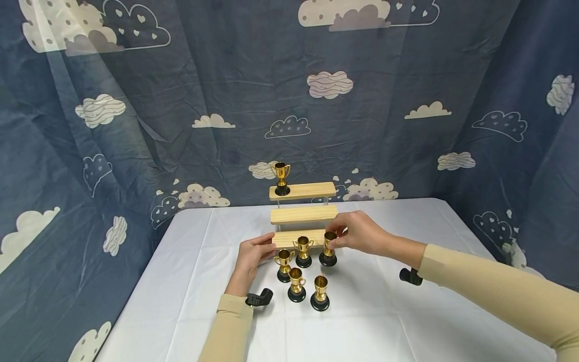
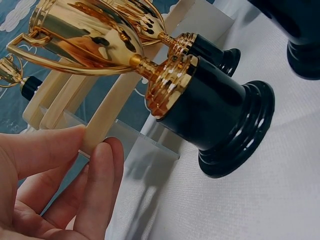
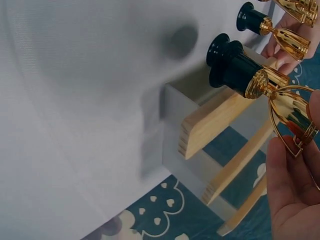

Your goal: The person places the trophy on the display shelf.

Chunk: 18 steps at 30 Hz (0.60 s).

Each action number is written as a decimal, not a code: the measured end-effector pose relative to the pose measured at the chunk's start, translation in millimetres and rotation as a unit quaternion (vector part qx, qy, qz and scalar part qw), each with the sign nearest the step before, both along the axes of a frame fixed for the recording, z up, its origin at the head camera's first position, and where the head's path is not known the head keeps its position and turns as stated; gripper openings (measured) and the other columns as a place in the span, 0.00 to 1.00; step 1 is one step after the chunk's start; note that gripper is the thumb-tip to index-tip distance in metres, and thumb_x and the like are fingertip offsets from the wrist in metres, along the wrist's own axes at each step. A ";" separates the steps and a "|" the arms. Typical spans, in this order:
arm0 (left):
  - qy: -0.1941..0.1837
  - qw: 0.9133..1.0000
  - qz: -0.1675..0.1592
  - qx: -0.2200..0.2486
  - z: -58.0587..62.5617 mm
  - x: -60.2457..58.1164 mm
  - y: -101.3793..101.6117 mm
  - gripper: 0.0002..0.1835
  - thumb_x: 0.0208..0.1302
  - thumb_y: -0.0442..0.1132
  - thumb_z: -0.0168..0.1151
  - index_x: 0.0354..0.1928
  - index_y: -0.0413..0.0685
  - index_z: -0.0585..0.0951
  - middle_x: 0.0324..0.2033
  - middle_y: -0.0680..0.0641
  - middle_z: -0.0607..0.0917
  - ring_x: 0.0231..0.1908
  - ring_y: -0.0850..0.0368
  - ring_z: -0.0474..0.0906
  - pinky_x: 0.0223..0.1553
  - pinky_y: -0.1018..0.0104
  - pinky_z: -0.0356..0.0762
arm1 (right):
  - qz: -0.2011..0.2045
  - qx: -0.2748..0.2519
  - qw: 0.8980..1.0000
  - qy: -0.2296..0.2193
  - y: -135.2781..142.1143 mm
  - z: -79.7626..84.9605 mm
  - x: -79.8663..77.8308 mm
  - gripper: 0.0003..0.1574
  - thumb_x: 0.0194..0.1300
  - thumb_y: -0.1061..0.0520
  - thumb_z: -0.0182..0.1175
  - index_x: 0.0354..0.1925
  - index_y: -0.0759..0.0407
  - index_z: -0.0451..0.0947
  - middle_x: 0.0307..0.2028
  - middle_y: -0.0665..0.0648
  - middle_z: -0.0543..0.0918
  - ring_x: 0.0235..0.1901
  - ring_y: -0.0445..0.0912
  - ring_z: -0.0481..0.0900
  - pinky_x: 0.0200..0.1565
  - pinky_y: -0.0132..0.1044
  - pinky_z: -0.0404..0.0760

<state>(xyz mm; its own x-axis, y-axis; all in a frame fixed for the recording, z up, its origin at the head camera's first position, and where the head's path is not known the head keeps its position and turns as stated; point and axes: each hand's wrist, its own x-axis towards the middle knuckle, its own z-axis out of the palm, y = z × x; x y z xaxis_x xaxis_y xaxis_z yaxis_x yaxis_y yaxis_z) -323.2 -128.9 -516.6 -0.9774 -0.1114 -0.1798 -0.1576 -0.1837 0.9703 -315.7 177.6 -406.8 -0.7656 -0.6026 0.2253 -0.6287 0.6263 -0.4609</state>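
A three-step display stand (image 1: 304,215) has pale wooden planks on clear supports. My left hand (image 1: 251,257) pinches the left end of the lowest plank (image 2: 107,112) between thumb and fingers. With my right hand (image 1: 359,232) I grip a small gold trophy (image 1: 329,246) by its cup and handles, its black base (image 3: 234,62) in front of the lowest plank. In the right wrist view this trophy hangs over the plank's edge. Another gold trophy (image 1: 281,177) stands on the left of the top plank.
Several more trophies stand on the white-clothed table (image 1: 362,322) before the stand: one trophy (image 1: 284,264) beside my left hand, one trophy (image 1: 303,250) near the lowest plank, two closer to me. A dark blue cloud-print curtain (image 1: 253,65) hangs behind and at both sides.
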 end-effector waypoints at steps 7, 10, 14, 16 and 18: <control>0.002 1.000 0.000 0.001 -0.9 0.0 0.3 0.21 0.56 0.23 0.71 0.53 0.41 0.87 0.50 0.38 0.86 0.39 0.55 0.87 0.51 0.55 0.84 | 0.007 -0.006 1.000 0.002 -0.6 2.8 -0.8 0.18 0.53 0.49 0.79 0.43 0.49 0.88 0.36 0.42 0.84 0.34 0.37 0.80 0.35 0.33 0.84; 0.003 1.000 -0.001 0.001 -0.6 0.2 0.0 0.21 0.56 0.23 0.70 0.53 0.41 0.87 0.51 0.38 0.85 0.41 0.53 0.87 0.51 0.55 0.84 | 0.007 -0.012 1.000 0.000 -1.5 5.0 -0.5 0.18 0.54 0.49 0.79 0.43 0.49 0.88 0.36 0.42 0.84 0.33 0.37 0.80 0.35 0.34 0.84; 0.002 1.000 0.000 0.002 -0.6 0.7 0.0 0.21 0.56 0.23 0.70 0.53 0.42 0.87 0.51 0.37 0.85 0.40 0.53 0.87 0.52 0.53 0.83 | 0.005 -0.019 1.000 0.001 -2.3 8.3 -0.3 0.18 0.54 0.50 0.79 0.43 0.50 0.88 0.35 0.42 0.85 0.33 0.38 0.81 0.34 0.34 0.84; 0.002 1.000 0.001 0.002 -0.7 0.8 0.1 0.21 0.56 0.23 0.70 0.52 0.42 0.87 0.51 0.37 0.85 0.38 0.55 0.87 0.53 0.53 0.83 | 0.003 -0.021 1.000 0.005 -2.2 9.3 -0.7 0.17 0.54 0.50 0.79 0.42 0.50 0.88 0.34 0.43 0.85 0.33 0.38 0.81 0.34 0.33 0.84; 0.003 1.000 0.001 0.001 -0.6 0.8 0.2 0.21 0.56 0.23 0.70 0.52 0.42 0.87 0.50 0.38 0.85 0.37 0.57 0.87 0.53 0.53 0.83 | 0.000 -0.024 1.000 0.006 -2.3 10.0 -1.2 0.17 0.54 0.50 0.79 0.42 0.50 0.88 0.34 0.43 0.85 0.32 0.38 0.81 0.33 0.33 0.84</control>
